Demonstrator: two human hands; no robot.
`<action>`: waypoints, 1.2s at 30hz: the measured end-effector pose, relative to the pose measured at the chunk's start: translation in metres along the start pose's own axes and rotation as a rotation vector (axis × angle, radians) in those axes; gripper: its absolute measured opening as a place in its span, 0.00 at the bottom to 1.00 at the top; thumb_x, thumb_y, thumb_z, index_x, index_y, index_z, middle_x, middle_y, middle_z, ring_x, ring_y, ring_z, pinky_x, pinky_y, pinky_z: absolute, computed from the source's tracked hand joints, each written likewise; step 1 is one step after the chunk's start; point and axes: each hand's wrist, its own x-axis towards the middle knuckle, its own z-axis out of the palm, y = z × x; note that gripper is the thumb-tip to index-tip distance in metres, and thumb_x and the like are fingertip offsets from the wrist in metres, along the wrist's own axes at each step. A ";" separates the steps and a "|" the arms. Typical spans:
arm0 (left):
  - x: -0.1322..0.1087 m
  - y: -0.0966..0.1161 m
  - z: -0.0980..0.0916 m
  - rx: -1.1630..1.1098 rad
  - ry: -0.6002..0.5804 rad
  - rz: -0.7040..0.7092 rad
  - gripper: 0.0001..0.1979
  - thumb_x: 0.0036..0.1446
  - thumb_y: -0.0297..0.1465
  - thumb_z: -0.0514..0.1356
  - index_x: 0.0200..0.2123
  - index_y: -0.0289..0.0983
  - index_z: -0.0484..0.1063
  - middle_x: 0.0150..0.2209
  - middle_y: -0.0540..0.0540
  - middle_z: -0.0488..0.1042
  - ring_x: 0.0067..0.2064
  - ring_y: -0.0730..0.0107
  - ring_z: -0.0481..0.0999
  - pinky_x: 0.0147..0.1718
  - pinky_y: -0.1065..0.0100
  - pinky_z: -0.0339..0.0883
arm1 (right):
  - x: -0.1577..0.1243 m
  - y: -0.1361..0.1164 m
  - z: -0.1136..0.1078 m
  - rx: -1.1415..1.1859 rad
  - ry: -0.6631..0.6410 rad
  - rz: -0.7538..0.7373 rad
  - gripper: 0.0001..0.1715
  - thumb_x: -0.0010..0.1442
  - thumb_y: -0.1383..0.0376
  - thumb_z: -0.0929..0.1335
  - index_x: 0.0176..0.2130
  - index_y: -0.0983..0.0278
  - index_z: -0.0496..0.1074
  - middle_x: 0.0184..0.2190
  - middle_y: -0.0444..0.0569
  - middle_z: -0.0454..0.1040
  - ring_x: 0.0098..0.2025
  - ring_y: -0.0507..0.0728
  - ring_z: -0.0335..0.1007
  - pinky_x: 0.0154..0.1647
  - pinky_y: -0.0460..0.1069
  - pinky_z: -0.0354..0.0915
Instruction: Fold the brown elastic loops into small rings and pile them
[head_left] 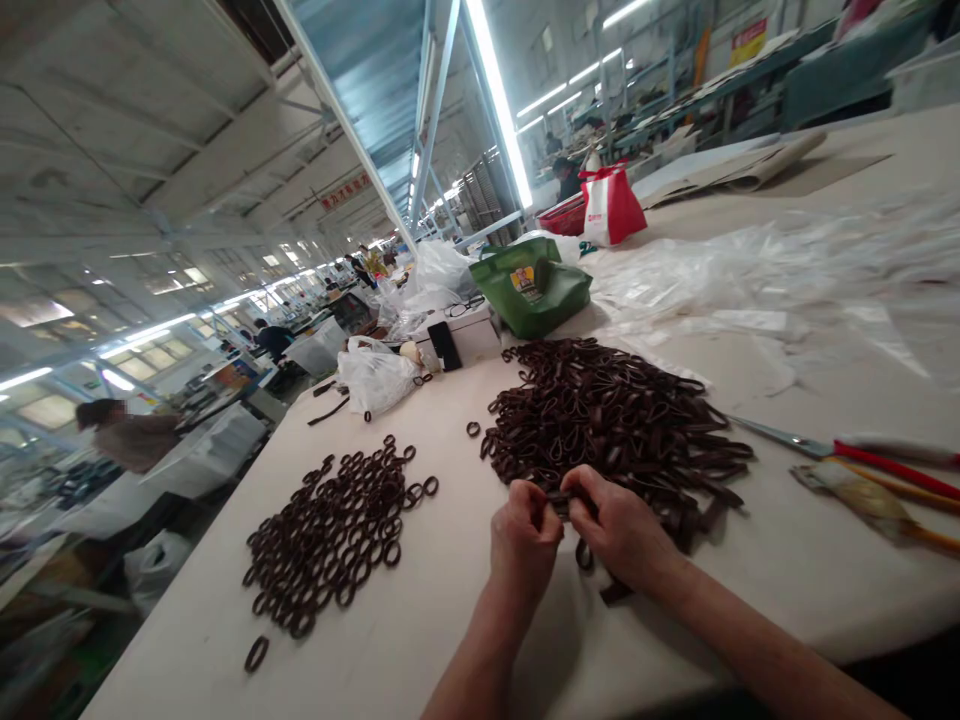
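My left hand (523,530) and my right hand (622,525) are close together at the near edge of a heap. Fingers of both are pinched on a short dark brown strip (556,498), mostly hidden by the fingertips. The heap of dark brown strap loops (600,405) lies just beyond my hands, its pieces long and folded. Below my right hand are a small brown ring (584,555) and a strip end (616,593). To the left, many small brown rings (330,530) are spread in a loose pile on the pale table (420,630).
Scissors (817,447) and a yellow-handled tool (862,495) lie at the right. Behind the heap stand a green bag (529,290), a phone (444,346) and a white plastic bag (377,375). Clear plastic sheets (750,280) cover the back right. A person (131,435) is off to the left.
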 end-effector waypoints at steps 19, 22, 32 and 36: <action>0.023 -0.102 -0.208 0.425 0.640 -0.271 0.08 0.57 0.25 0.57 0.42 0.36 0.68 0.43 0.42 0.74 0.42 0.61 0.76 0.48 0.60 0.68 | 0.003 0.018 0.003 -0.050 -0.049 -0.213 0.15 0.66 0.56 0.59 0.40 0.58 0.72 0.34 0.46 0.78 0.33 0.59 0.76 0.33 0.52 0.68; 0.044 -0.110 -0.204 0.455 0.547 -0.221 0.08 0.57 0.25 0.58 0.41 0.36 0.70 0.42 0.42 0.74 0.44 0.59 0.75 0.51 0.59 0.67 | 0.002 0.019 0.004 -0.040 -0.085 -0.212 0.14 0.66 0.59 0.59 0.39 0.57 0.71 0.34 0.44 0.77 0.34 0.58 0.76 0.33 0.51 0.68; 0.196 -0.087 -0.105 0.328 0.088 -0.064 0.07 0.60 0.24 0.62 0.43 0.33 0.74 0.41 0.45 0.77 0.43 0.67 0.77 0.49 0.63 0.70 | -0.005 0.028 0.013 -0.023 -0.125 -0.166 0.12 0.67 0.64 0.59 0.38 0.59 0.71 0.33 0.44 0.75 0.34 0.56 0.74 0.35 0.50 0.65; 0.258 -0.073 -0.051 0.312 -0.042 -0.035 0.12 0.66 0.33 0.62 0.48 0.33 0.72 0.46 0.43 0.75 0.46 0.64 0.76 0.50 0.56 0.72 | -0.006 0.029 0.015 -0.045 -0.149 -0.192 0.11 0.65 0.69 0.59 0.37 0.59 0.69 0.31 0.43 0.73 0.32 0.53 0.72 0.32 0.48 0.63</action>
